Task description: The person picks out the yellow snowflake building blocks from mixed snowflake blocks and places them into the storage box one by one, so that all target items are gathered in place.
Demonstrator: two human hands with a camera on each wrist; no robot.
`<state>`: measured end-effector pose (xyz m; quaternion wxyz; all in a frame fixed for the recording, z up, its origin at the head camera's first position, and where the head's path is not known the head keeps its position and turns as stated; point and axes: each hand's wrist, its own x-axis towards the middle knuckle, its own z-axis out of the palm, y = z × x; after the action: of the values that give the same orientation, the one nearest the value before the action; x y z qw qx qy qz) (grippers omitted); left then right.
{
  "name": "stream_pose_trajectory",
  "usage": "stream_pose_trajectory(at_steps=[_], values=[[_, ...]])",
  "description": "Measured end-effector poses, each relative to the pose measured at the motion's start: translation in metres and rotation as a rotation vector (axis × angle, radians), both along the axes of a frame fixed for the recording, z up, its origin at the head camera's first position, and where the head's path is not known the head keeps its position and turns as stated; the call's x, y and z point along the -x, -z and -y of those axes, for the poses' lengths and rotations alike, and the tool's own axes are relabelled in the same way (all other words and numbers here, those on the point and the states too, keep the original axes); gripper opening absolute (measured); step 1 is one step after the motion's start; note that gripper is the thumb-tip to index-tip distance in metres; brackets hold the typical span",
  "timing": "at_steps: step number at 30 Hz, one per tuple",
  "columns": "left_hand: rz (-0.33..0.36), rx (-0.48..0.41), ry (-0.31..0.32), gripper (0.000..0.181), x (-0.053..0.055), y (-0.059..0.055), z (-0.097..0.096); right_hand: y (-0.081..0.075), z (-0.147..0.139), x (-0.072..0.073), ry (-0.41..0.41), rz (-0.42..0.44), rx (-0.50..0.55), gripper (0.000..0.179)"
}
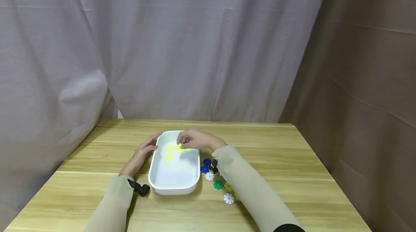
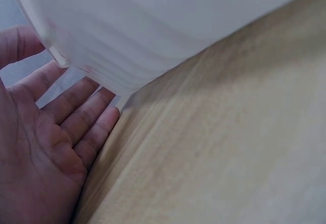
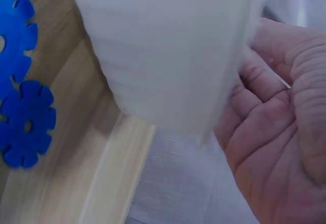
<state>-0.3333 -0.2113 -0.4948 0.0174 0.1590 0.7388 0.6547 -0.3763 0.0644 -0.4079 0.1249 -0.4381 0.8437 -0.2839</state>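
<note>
A white plastic tray (image 1: 174,191) stands on the table, its long sides running away from me. My left hand (image 1: 143,155) holds its left rim, the thumb over the edge and the fingers along the outer wall, as the left wrist view (image 2: 46,132) shows. Over the tray's far right part, my right hand (image 1: 196,140) has its fingers curled down, pinching a yellow notched disc (image 1: 180,148) at the fingertips. Other yellow discs (image 1: 169,157) lie on the tray floor. In the right wrist view the tray wall (image 3: 163,56) hides those fingertips.
Several notched discs lie right of the tray: blue ones (image 3: 28,124), white ones (image 1: 229,198), a green one (image 1: 218,185) and yellow-green ones (image 1: 228,187) partly under the right sleeve. Black wrist camera mounts (image 1: 143,189) sit on the sleeves. A grey curtain (image 1: 195,62) hangs behind the wooden table (image 1: 276,163).
</note>
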Motion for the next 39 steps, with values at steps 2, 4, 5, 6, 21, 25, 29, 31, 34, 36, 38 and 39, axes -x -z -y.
stream_pose_trajectory(at_steps=[2, 4, 5, 6, 21, 25, 29, 31, 34, 36, 38, 39], values=[[0.006, 0.001, -0.003, 0.059, 0.0, 0.0, -0.001, 0.004, 0.005, 0.001, 0.002, -0.017, -0.045, 0.013], [0.004, 0.004, -0.003, 0.06, 0.0, -0.001, 0.0, 0.007, 0.008, 0.003, 0.005, -0.024, -0.065, 0.012], [0.001, 0.007, -0.003, 0.06, 0.0, -0.001, 0.0, 0.008, 0.01, 0.004, 0.006, -0.027, -0.071, 0.012], [0.0, 0.006, -0.006, 0.06, -0.001, -0.002, 0.0, 0.009, 0.011, 0.004, 0.006, -0.035, -0.077, 0.012], [-0.001, 0.012, -0.007, 0.059, 0.001, -0.004, -0.003, 0.016, 0.02, 0.005, 0.025, -0.164, -0.218, 0.012], [0.006, 0.016, -0.01, 0.06, 0.001, -0.005, -0.004, 0.018, 0.019, 0.004, 0.038, -0.186, -0.222, 0.012], [0.009, 0.016, -0.007, 0.06, 0.0, -0.005, -0.004, 0.018, 0.018, 0.004, 0.048, -0.203, -0.228, 0.013], [0.011, 0.016, -0.002, 0.061, 0.001, -0.005, -0.004, 0.018, 0.018, 0.003, 0.054, -0.208, -0.227, 0.013], [0.016, 0.027, -0.007, 0.061, 0.002, -0.005, -0.003, 0.018, 0.018, 0.002, 0.056, -0.214, -0.218, 0.013], [0.015, 0.029, -0.006, 0.061, 0.002, -0.004, -0.003, 0.02, 0.018, 0.003, 0.057, -0.218, -0.214, 0.012], [0.013, 0.028, -0.007, 0.06, 0.002, -0.004, -0.003, 0.021, 0.018, 0.003, 0.059, -0.222, -0.21, 0.009], [0.012, 0.026, -0.006, 0.06, 0.002, -0.004, -0.003, 0.021, 0.018, 0.003, 0.061, -0.223, -0.209, 0.008]])
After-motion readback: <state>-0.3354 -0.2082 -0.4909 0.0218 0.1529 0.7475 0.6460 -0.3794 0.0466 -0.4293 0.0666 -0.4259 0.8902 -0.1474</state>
